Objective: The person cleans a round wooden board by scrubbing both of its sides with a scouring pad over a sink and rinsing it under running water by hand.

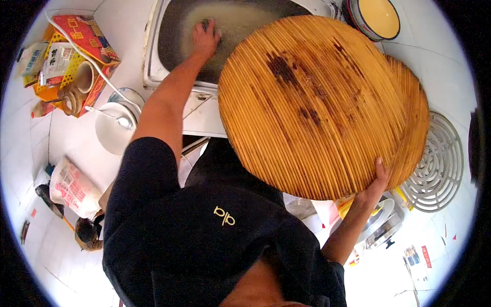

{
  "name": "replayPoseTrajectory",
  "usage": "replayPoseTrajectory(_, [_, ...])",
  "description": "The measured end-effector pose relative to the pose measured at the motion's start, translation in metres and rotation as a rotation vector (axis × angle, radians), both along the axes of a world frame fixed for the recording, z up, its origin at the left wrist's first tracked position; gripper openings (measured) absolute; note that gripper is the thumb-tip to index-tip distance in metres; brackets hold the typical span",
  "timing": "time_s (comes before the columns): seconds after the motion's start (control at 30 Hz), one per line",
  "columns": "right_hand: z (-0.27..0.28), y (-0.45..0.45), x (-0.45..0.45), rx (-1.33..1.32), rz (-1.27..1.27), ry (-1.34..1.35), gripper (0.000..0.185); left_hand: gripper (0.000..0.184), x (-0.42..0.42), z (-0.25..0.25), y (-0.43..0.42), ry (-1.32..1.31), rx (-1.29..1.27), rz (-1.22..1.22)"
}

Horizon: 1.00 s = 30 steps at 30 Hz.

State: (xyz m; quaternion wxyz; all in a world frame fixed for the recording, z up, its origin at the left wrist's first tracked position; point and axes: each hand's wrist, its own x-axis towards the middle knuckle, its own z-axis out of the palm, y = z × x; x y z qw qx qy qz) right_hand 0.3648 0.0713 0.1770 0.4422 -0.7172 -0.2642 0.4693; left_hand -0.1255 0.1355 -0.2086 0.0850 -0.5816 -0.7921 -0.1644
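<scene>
My left hand (pixel 206 37) reaches into a wide dark basin with a pale metal rim (pixel 153 56), which seems to hold cloudy liquid. Its fingers are curled around a small dark thing, mostly hidden. With my right hand (pixel 376 183) I grip the lower right edge of a large round wooden lid (pixel 312 112), thumb on top and fingers out of sight underneath. The lid is ribbed, with dark stains, and tilts over the basin's right part. A second ribbed wooden round (pixel 415 117) shows behind its right edge; whether my hand also holds that one I cannot tell.
A red and yellow box (pixel 97 43) with packets and jars stands at the left, near a white bowl (pixel 108 134) with a ladle. A white bag (pixel 74 189) sits lower left. Stacked bowls (pixel 378 18) are at the upper right, above a round grey rack (pixel 440 163).
</scene>
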Motion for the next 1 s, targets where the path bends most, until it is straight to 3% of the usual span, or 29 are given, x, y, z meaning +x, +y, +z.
replayPoseTrajectory(0.07, [-0.003, 0.003, 0.004, 0.010, 0.067, 0.041, 0.051, 0.046, -0.028, -0.057, -0.007, -0.040, -0.090, -0.087])
replayPoseTrajectory(0.1, [-0.004, 0.003, 0.004, 0.010, 0.062, 0.021, 0.051, 0.048, -0.031, -0.059, -0.006, -0.223, -0.103, -0.062])
replayPoseTrajectory(0.13, [-0.006, 0.001, 0.006, -0.006, 0.053, 0.016, 0.050, 0.050, -0.030, -0.037, -0.003, -0.401, -0.105, -0.024])
replayPoseTrajectory(0.17, [-0.008, 0.001, 0.008, -0.020, 0.045, 0.014, 0.049, 0.051, -0.027, -0.014, 0.008, -0.742, -0.063, 0.086])
replayPoseTrajectory(0.23, [-0.010, 0.004, 0.007, -0.033, 0.029, 0.013, 0.048, 0.051, -0.008, 0.050, 0.024, -1.051, -0.092, 0.143])
replayPoseTrajectory(0.33, [-0.008, 0.002, 0.002, -0.033, 0.007, 0.027, 0.049, 0.052, 0.066, 0.171, 0.007, -1.021, -0.284, -0.169])
replayPoseTrajectory(0.4, [-0.008, 0.001, 0.002, -0.017, 0.016, 0.062, 0.052, 0.049, 0.132, 0.173, -0.011, -0.886, -0.007, -0.549])
replayPoseTrajectory(0.47, [-0.010, 0.002, 0.003, -0.021, 0.003, 0.039, 0.052, 0.049, 0.179, 0.194, -0.026, -0.731, -0.011, -0.644])
replayPoseTrajectory(0.57, [-0.021, -0.003, 0.014, -0.015, -0.008, -0.018, 0.054, 0.049, 0.163, 0.142, 0.031, -0.658, -0.044, -0.539])
replayPoseTrajectory(0.63, [-0.021, 0.002, 0.010, -0.034, -0.014, -0.007, 0.055, 0.048, 0.139, 0.096, 0.071, -0.419, -0.114, -0.373])
replayPoseTrajectory(0.67, [-0.010, 0.004, 0.000, -0.072, -0.030, 0.018, 0.055, 0.047, 0.129, 0.081, 0.083, -0.423, -0.146, -0.306])
replayPoseTrajectory(0.73, [-0.001, 0.003, -0.007, -0.091, -0.031, -0.005, 0.055, 0.046, 0.122, 0.091, 0.098, -0.441, -0.193, -0.168])
replayPoseTrajectory(0.77, [-0.002, 0.004, -0.005, -0.073, -0.015, -0.050, 0.053, 0.044, 0.134, 0.094, 0.093, -0.560, -0.182, -0.200])
replayPoseTrajectory(0.8, [-0.006, 0.003, -0.005, -0.060, -0.003, -0.089, 0.052, 0.043, 0.151, 0.134, 0.071, -0.672, -0.177, -0.235])
replayPoseTrajectory(0.87, [-0.011, 0.003, -0.004, -0.047, -0.005, -0.074, 0.053, 0.042, 0.183, 0.182, 0.022, -0.653, -0.069, -0.488])
replayPoseTrajectory(0.97, [-0.007, 0.003, -0.010, -0.028, 0.014, -0.043, 0.052, 0.041, 0.205, 0.173, 0.010, -0.679, 0.082, -0.642])
replayPoseTrajectory(1.0, [-0.009, 0.001, -0.007, -0.045, 0.000, -0.056, 0.052, 0.040, 0.197, 0.165, 0.024, -0.657, -0.031, -0.570])
